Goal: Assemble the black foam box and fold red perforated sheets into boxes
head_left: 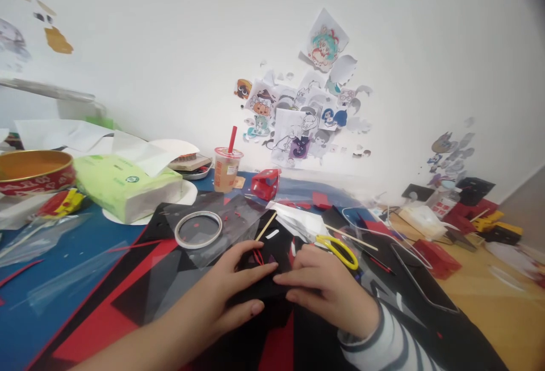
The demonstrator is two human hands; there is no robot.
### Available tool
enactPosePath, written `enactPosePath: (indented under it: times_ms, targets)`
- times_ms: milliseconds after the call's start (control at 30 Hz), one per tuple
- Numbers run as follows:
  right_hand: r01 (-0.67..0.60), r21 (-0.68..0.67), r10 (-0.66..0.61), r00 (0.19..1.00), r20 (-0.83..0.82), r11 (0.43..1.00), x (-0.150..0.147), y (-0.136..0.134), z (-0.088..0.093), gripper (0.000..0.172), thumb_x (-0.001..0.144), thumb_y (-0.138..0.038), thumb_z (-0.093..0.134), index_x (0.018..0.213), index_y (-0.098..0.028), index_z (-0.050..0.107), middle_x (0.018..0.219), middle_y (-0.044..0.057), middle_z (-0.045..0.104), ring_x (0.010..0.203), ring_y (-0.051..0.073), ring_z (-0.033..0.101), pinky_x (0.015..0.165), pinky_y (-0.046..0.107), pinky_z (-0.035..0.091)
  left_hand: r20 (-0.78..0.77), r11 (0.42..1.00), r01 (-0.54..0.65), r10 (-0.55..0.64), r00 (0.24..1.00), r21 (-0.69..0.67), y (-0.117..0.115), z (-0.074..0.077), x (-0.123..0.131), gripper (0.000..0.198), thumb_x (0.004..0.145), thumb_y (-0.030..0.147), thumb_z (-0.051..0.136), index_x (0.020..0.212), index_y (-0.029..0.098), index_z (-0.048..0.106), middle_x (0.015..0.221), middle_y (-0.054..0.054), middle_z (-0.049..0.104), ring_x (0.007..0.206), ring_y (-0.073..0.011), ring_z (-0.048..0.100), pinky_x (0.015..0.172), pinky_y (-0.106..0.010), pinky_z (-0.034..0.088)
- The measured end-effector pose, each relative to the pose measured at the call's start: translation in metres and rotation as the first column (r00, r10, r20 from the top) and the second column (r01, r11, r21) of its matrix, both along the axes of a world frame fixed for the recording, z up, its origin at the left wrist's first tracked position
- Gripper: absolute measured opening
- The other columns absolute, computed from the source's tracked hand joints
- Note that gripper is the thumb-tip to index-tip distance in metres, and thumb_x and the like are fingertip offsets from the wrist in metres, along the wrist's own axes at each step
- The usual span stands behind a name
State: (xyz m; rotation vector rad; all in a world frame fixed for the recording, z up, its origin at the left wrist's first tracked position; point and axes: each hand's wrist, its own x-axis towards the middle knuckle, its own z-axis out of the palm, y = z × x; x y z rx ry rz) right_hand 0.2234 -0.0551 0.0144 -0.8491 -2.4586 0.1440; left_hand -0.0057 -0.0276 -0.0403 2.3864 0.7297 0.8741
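Observation:
My left hand comes in from the lower left, its thumb and fingers bent around a black paper piece that looks folded. From the right, my right hand has its fingers closed at the other edge of that piece, the fingertips of both hands nearly meeting. Thin red strips lie by the left fingertips. Just beyond the hands are a thin wooden stick and a small white strip. Yellow-handled scissors rest beside my right hand. The black piece blends into dark paper, so its full shape is unclear.
A tape roll lies on clear plastic at left. Farther back stand a drink cup with a red straw, a red tape dispenser and a green tissue pack. A phone lies at right near a red box.

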Motion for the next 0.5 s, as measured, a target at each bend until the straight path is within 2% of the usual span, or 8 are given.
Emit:
enactPosePath:
  times_ms: [267, 400, 500]
  targets:
    - [0.023, -0.070, -0.022, 1.000, 0.012, 0.997, -0.0003, -0.0018, 0.0031, 0.025, 0.086, -0.036, 0.052, 0.102, -0.022, 0.067, 0.071, 0.002, 0.055, 0.067, 0.014, 0.049, 0.061, 0.026, 0.039, -0.001, 1.000, -0.014, 0.014, 1.000, -0.022, -0.0010, 0.0014, 0.0008, 0.042, 0.084, 0.034, 0.049, 0.127, 0.035, 0.047, 0.139, -0.004, 0.033, 0.124, -0.0292, 0.036, 0.102, -0.044, 0.032]
    - [0.022, -0.056, -0.020, 0.999, 0.031, 0.998, 0.0005, -0.0031, 0.0031, 0.025, 0.089, -0.032, 0.048, 0.105, -0.023, 0.065, 0.072, 0.002, 0.054, 0.067, 0.014, 0.049, 0.062, 0.026, 0.038, 0.016, 1.000, -0.025, 0.025, 1.000, -0.012, -0.0004, 0.0006, 0.0008, 0.042, 0.084, 0.036, 0.049, 0.126, 0.036, 0.047, 0.139, -0.004, 0.034, 0.123, -0.0292, 0.037, 0.101, -0.044, 0.033]
    - [0.020, -0.035, -0.018, 0.999, 0.036, 0.999, 0.0008, -0.0043, 0.0022, 0.027, 0.087, -0.036, 0.050, 0.105, -0.023, 0.065, 0.073, 0.002, 0.054, 0.067, 0.014, 0.048, 0.062, 0.027, 0.038, 0.014, 0.999, -0.031, 0.031, 0.999, -0.012, -0.0014, 0.0021, 0.0007, 0.042, 0.084, 0.036, 0.050, 0.126, 0.037, 0.047, 0.139, -0.003, 0.034, 0.123, -0.0292, 0.038, 0.101, -0.043, 0.034]
